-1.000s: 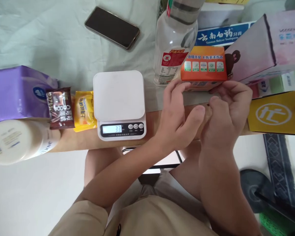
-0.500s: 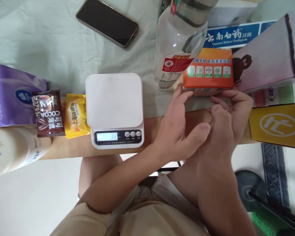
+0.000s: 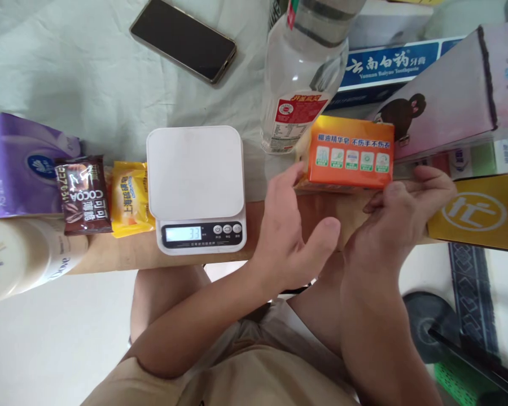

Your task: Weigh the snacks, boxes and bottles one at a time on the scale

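Note:
An orange soap box (image 3: 350,155) with Chinese print lies near the table's front edge, beside a clear bottle (image 3: 298,101) with a red label. My left hand (image 3: 290,237) is open, its thumb held well apart and its fingertips by the box's left side. Near the lower right corner of the box is my right hand (image 3: 395,217), open with loosely bent fingers. Whether its fingertips touch the box I cannot tell. Left of my hands stands a white kitchen scale (image 3: 197,175) with nothing on its plate; the display appears to read 33.
A dark phone (image 3: 184,39) lies at the back. At left are a purple tissue pack (image 3: 17,169), a brown cocoa packet (image 3: 84,197), a yellow packet (image 3: 131,197) and a Dove tub (image 3: 25,259). A toothpaste box (image 3: 389,65), pink box (image 3: 444,90) and yellow box (image 3: 476,211) stand right.
The soap box has moved toward me and slightly left, away from the toothpaste box. My left hand has shifted left; my right hand has turned outward, its fingers farther right.

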Demonstrator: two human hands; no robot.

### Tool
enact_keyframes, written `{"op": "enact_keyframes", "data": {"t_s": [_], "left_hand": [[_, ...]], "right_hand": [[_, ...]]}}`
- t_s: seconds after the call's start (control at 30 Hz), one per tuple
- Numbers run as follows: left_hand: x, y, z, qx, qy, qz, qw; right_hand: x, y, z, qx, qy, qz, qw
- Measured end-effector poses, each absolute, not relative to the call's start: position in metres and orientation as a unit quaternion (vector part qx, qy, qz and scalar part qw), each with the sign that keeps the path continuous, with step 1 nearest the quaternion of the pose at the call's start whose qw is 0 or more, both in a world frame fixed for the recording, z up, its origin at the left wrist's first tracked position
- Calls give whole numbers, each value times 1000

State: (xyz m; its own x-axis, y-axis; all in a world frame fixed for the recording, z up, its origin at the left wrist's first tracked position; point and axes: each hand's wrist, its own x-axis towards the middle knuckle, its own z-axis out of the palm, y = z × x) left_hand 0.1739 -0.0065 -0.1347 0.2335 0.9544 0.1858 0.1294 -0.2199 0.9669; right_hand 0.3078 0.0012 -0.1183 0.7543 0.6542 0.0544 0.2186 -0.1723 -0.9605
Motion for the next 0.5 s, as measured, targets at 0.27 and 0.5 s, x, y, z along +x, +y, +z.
{"op": "enact_keyframes", "data": {"t_s": [0.27,0.5], "left_hand": [[176,2,-144,657,370,400,520],[172,-6,-137,626,391,423,526]], "right_hand": [[296,1,-110,-688,-342,264,583],[309,11,-121,-669,-215,275,656]]}}
